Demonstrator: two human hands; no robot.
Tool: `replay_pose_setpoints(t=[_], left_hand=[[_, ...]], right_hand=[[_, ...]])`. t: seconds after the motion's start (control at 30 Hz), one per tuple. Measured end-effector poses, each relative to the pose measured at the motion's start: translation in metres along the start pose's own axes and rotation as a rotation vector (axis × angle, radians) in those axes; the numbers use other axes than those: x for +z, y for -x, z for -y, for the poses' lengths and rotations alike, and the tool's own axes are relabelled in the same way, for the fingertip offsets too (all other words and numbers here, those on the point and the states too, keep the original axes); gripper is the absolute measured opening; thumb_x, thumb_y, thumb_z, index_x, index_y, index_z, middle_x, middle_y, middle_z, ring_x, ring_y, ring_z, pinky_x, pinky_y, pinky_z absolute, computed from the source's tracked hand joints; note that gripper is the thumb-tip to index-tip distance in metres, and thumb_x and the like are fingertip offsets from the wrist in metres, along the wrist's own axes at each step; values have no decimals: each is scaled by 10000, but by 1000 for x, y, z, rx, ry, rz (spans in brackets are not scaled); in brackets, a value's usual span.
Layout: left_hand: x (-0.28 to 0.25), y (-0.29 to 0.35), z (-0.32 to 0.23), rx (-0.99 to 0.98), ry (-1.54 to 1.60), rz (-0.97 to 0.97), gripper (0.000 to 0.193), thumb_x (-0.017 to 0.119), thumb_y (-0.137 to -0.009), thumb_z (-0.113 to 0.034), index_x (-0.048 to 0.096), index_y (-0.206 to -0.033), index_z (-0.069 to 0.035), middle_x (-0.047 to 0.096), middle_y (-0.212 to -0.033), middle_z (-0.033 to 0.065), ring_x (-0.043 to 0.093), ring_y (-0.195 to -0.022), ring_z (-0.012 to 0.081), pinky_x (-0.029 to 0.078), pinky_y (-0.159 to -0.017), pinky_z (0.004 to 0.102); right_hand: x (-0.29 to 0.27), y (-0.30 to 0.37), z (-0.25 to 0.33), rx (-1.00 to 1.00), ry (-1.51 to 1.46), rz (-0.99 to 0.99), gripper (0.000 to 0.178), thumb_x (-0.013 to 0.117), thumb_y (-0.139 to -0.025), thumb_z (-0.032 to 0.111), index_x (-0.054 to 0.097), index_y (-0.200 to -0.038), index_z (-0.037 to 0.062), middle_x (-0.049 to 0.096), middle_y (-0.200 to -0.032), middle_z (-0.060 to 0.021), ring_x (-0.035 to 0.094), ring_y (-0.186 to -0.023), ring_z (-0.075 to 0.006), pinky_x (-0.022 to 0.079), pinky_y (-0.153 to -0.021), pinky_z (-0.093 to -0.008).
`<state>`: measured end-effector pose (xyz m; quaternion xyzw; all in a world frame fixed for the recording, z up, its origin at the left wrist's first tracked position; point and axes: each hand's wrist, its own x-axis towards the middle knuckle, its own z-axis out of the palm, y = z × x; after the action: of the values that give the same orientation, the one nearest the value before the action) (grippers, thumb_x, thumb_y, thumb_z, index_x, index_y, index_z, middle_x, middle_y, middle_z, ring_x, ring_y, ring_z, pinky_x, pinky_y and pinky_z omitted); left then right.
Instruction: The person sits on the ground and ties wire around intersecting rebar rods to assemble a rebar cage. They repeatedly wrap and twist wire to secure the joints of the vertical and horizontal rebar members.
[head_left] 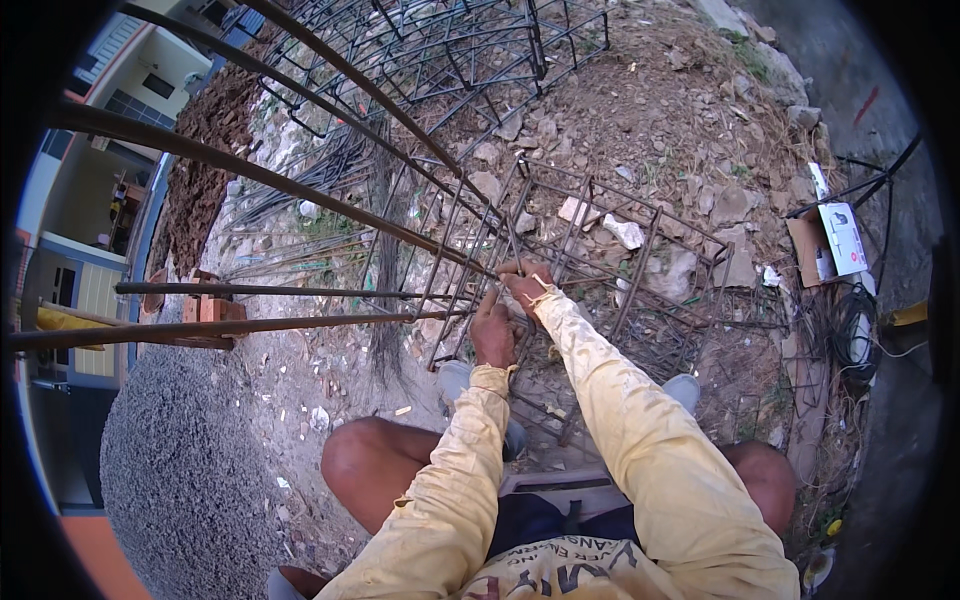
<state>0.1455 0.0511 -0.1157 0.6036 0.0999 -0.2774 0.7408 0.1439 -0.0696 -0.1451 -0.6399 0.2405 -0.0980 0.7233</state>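
Observation:
A cage of rusty steel rebar and square stirrups point(645, 245) lies on the ground ahead of me. Long rebar rods point(300, 170) run from it toward the upper left. My right hand point(527, 285) is closed at a joint where rods and a stirrup meet. Just below and left of it, my left hand point(493, 335) is also closed, index finger up against the steel. The two hands almost touch. Whatever lies between the fingers is too small to make out. A bundle of thin dark wire point(385, 250) hangs over the rods to the left.
More rebar cages point(440, 50) lie at the far side. Red bricks point(212, 309) sit below the rods at left, beside a gravel heap point(200, 460). An opened cardboard box point(845, 240) and coiled wire point(855, 335) are at right. Stones litter the soil.

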Motion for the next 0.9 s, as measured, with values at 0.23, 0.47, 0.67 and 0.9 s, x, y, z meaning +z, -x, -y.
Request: replay_pose_setpoints(t=[0.23,0.47,0.67,0.9], left_hand=[[-12,-18,-53,-193,250,137,270,491,-949,-103,556,-1190,-1,523,-764,-21,478,-598,47,439,-542,218],[14,-16,-35,43,152,95,186,557,-950,-173,612,-1073,-45,595,-823,-27,526,-634,69,486,-591,199],[13,-38,-37,270,-506,-368,424,650,-882,-403,659,-825,17,609,-642,83,572,-621,201,485,-622,326],[43,-22,-58,352,-819,-626,565,606,-871,-385,447,-1190,54,614,-1063,279,612,-950,447,457,-850,481]], right_hand=[[3,10,24,67,-68,118,211,640,-852,160,689,-1021,43,604,-744,-1,490,-630,-84,415,-569,-269],[-6,2,6,39,-47,41,226,635,-849,137,665,-1016,-12,680,-904,-87,617,-816,-147,487,-712,-302],[7,0,10,-40,72,49,230,651,-834,146,687,-1005,-4,672,-864,-77,594,-759,-146,478,-672,-306],[5,-1,11,84,62,28,263,655,-793,134,698,-1009,-9,702,-948,-138,649,-882,-218,493,-810,-332]])
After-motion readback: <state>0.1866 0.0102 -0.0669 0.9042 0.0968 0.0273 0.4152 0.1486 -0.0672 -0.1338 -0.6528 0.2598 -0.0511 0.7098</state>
